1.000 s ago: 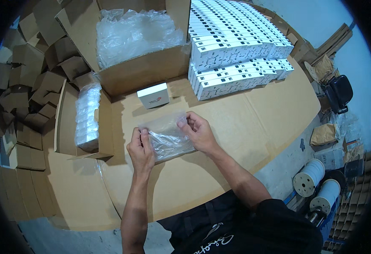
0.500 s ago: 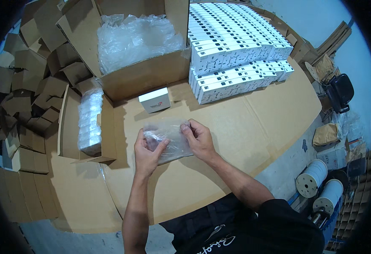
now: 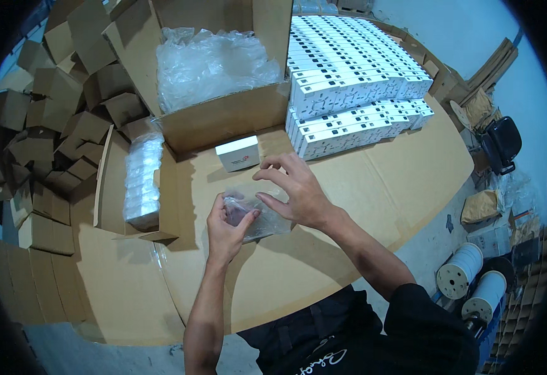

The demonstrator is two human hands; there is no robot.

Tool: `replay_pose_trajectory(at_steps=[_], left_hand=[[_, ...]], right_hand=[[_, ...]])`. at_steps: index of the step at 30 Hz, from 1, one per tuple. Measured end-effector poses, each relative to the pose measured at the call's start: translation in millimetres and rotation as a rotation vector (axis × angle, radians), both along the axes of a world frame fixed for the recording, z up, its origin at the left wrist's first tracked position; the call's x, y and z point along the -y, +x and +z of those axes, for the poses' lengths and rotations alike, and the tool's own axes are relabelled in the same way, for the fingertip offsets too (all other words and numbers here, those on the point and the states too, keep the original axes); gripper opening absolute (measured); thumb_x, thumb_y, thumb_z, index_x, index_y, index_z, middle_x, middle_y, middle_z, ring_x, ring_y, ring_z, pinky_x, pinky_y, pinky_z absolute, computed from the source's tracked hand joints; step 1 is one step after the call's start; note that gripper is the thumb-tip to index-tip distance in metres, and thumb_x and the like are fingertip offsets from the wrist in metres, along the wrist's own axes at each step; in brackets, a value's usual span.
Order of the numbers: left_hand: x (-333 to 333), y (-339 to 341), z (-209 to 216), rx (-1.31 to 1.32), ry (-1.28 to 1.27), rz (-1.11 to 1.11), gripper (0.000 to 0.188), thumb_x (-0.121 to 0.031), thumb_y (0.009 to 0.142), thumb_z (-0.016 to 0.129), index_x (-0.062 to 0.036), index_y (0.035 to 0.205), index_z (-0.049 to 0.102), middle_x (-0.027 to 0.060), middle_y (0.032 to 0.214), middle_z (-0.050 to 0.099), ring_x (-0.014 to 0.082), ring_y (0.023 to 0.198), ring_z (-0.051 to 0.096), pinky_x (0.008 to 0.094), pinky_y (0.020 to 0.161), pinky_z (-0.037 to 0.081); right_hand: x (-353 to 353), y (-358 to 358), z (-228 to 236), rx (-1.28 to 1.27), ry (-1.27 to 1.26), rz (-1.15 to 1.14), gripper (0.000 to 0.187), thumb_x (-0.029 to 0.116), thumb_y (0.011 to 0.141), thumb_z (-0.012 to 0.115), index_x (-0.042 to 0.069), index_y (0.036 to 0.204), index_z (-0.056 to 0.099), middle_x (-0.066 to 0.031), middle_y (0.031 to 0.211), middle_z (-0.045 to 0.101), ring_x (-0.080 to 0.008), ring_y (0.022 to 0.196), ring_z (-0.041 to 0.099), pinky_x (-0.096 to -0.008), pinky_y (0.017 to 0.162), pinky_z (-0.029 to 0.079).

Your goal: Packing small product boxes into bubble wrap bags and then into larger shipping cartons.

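Observation:
My left hand point(image 3: 228, 226) grips a clear plastic bag point(image 3: 274, 223) by its left side, fingers inside or behind the film and thumb on the front. Over the bag's right part, my right hand point(image 3: 295, 190) has its fingers curved and apart from the thumb, with nothing between them. Just beyond the hands a small white box point(image 3: 238, 154) stands on the cardboard-covered table. To the left, an open carton point(image 3: 168, 200) holds a row of plastic-wrapped boxes point(image 3: 142, 181).
A large open carton point(image 3: 223, 115) full of clear bags point(image 3: 214, 65) stands behind the white box. Stacked white boxes point(image 3: 348, 128) fill the back right. Many empty brown cartons point(image 3: 51, 150) pile up at the left. Cable spools point(image 3: 459, 269) stand on the floor at right.
My right hand has let go of the bag's right side and lifted, its fingers spreading. My left hand still holds the bag. The whole view has shifted slightly.

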State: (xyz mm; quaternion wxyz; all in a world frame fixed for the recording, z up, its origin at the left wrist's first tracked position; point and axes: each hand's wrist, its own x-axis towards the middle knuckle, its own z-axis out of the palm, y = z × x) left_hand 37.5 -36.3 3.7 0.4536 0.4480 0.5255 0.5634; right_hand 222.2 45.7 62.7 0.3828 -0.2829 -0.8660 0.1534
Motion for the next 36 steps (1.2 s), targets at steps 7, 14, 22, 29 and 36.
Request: replay_pose_trajectory(at_steps=[7, 14, 22, 29, 36], left_hand=[[-2.6, -0.6, -7.1, -0.091, 0.029, 0.044, 0.039, -0.005, 0.083, 0.084, -0.0024, 0.113, 0.058, 0.0071, 0.098, 0.071, 0.0128, 0.089, 0.068, 0.0294, 0.08, 0.055], [-4.4, -5.9, -5.8, -0.211, 0.014, 0.115, 0.043, -0.011, 0.083, 0.085, -0.0011, 0.115, 0.058, 0.0106, 0.096, 0.073, 0.0163, 0.089, 0.07, 0.0317, 0.08, 0.055], [-2.2, -1.7, -4.0, -0.193, 0.052, 0.088, 0.045, -0.011, 0.081, 0.086, -0.0017, 0.116, 0.059, 0.0102, 0.098, 0.072, 0.0168, 0.091, 0.07, 0.0323, 0.081, 0.056], [-1.4, -1.2, -0.4, -0.147, 0.014, 0.072, 0.042, -0.009, 0.083, 0.084, -0.0011, 0.114, 0.058, 0.0091, 0.098, 0.072, 0.015, 0.089, 0.069, 0.0328, 0.081, 0.056], [-2.6, -3.0, -7.1, -0.139, 0.021, 0.085, 0.04, -0.009, 0.082, 0.085, -0.0011, 0.112, 0.059, 0.0093, 0.098, 0.072, 0.0163, 0.089, 0.069, 0.0328, 0.081, 0.056]], right_hand=[[-0.2, -19.3, 3.2, 0.12, 0.135, 0.017, 0.021, 0.009, 0.082, 0.078, 0.008, 0.1, 0.066, -0.0088, 0.11, 0.059, -0.0296, 0.104, 0.057, -0.0448, 0.089, 0.047], [-15.1, -23.2, 10.5, 0.217, -0.076, 0.265, 0.015, 0.009, 0.089, 0.07, 0.004, 0.098, 0.059, -0.0151, 0.098, 0.061, -0.0354, 0.094, 0.06, -0.0488, 0.083, 0.047], [-24.5, -26.1, 38.6, 0.427, -0.53, 0.173, 0.014, 0.014, 0.099, 0.061, 0.003, 0.105, 0.056, -0.0173, 0.097, 0.067, -0.0385, 0.091, 0.066, -0.0494, 0.079, 0.05], [-32.9, -11.9, 25.5, 0.042, -0.176, 0.22, 0.032, 0.013, 0.089, 0.074, 0.006, 0.117, 0.06, -0.0118, 0.101, 0.069, -0.0283, 0.094, 0.068, -0.0421, 0.086, 0.052], [-29.8, -14.9, 21.5, 0.13, -0.334, 0.242, 0.028, 0.01, 0.085, 0.078, 0.007, 0.11, 0.066, -0.0055, 0.096, 0.071, -0.0231, 0.093, 0.069, -0.0403, 0.089, 0.05]])
